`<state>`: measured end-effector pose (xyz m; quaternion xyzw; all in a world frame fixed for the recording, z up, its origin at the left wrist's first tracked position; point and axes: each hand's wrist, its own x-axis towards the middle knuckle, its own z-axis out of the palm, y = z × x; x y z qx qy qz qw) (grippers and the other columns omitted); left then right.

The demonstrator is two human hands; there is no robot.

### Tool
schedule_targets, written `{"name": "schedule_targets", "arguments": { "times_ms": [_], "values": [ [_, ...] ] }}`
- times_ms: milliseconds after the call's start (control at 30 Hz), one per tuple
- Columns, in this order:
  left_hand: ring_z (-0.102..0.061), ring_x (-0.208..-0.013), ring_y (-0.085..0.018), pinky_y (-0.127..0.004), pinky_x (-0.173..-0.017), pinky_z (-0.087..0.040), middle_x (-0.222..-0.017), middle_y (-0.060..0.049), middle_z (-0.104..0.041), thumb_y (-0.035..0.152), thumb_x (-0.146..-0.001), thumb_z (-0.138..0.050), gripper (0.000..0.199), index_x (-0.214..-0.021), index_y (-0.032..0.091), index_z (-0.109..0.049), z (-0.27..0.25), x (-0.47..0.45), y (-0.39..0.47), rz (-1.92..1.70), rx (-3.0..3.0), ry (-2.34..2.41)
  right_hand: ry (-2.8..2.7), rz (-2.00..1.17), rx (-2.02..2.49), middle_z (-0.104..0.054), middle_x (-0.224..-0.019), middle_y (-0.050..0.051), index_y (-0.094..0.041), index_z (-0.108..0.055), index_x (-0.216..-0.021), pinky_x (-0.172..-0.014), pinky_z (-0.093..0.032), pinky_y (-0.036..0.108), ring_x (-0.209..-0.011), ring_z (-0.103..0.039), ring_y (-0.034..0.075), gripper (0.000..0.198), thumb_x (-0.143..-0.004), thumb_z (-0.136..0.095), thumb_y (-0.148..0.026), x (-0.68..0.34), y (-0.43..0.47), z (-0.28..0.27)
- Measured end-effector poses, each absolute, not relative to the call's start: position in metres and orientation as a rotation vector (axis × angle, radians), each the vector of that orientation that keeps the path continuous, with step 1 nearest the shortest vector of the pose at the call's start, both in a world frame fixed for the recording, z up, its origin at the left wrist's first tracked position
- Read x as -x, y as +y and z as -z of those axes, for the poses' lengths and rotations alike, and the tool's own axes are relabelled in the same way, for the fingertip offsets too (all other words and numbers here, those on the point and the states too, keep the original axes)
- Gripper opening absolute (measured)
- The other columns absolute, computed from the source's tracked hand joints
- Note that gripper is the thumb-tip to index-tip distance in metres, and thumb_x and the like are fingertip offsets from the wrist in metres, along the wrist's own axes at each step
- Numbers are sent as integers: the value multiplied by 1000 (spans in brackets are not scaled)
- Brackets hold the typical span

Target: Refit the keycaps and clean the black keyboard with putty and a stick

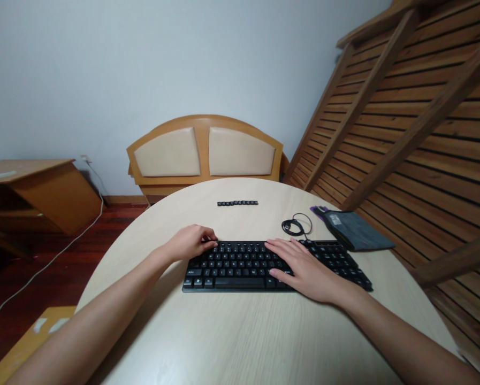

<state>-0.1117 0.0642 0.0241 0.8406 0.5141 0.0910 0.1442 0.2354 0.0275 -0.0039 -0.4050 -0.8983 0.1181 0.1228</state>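
A black computer keyboard (240,264) lies flat on the round pale wooden table (231,331). At its upper left corner my left hand (189,242) is closed, with thumb and forefinger pinched on a small dark keycap that the fingers mostly hide; I cannot tell whether it is still seated. My right hand (306,270) rests open across the keys, right of the middle, fingers stretched out. Farther back on the table, a row of several loose black keycaps (237,203) stands in a line.
Behind the keyboard lies its coiled black cable (294,226). A dark grey pouch (358,230) with purple edging is at the table's right. Beyond the table stands a padded headboard (205,152). Wooden slats (404,133) lean on the right, and a desk (43,192) is at left.
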Motion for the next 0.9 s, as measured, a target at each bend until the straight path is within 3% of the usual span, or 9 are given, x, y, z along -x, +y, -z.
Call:
{"name": "schedule_targets", "arguments": {
  "times_ms": [233,367,467,567,900],
  "values": [
    [-67,-76,-20,-27,-66,-46,-88,-5,-76,40,-84,-60,25,-91,19,-72,-27,111,75,-167,-2283,1383,-2610,-341,1158,-45,-155,10,-26,-42,-152,-120,-24,58,-143,-38,31,64,-98,-45,-60,-234,27,2],
    [-67,-79,-20,-28,-68,-45,-95,-7,-77,42,-84,-60,28,-93,18,-72,-30,113,78,-138,-2295,1343,-2606,-346,1153,-45,-155,9,-27,-42,-152,-121,-23,57,-143,-38,31,63,-97,-45,-60,-235,27,2],
    [-67,-81,-20,-27,-70,-46,-93,-6,-77,50,-87,-57,36,-90,17,-72,-29,115,88,-142,-2200,1211,-2615,-359,1163,-44,-156,9,-26,-42,-152,-121,-22,57,-144,-36,30,64,-98,-44,-60,-235,27,1],
    [-66,-74,-18,-26,-66,-47,-85,-5,-76,56,-92,-47,46,-90,18,-72,-24,115,108,-211,-2230,1381,-2619,-366,1171,-43,-156,9,-25,-42,-151,-122,-21,57,-144,-36,30,65,-98,-44,-61,-235,26,0],
    [-67,-100,-23,-30,-81,-49,-122,-8,-70,38,-93,-54,37,-124,22,-63,1,111,181,-460,-2329,1981,-2609,-383,1146,-42,-157,9,-27,-39,-153,-122,-20,59,-145,-35,31,64,-98,-45,-59,-236,26,2]
  ]
}}
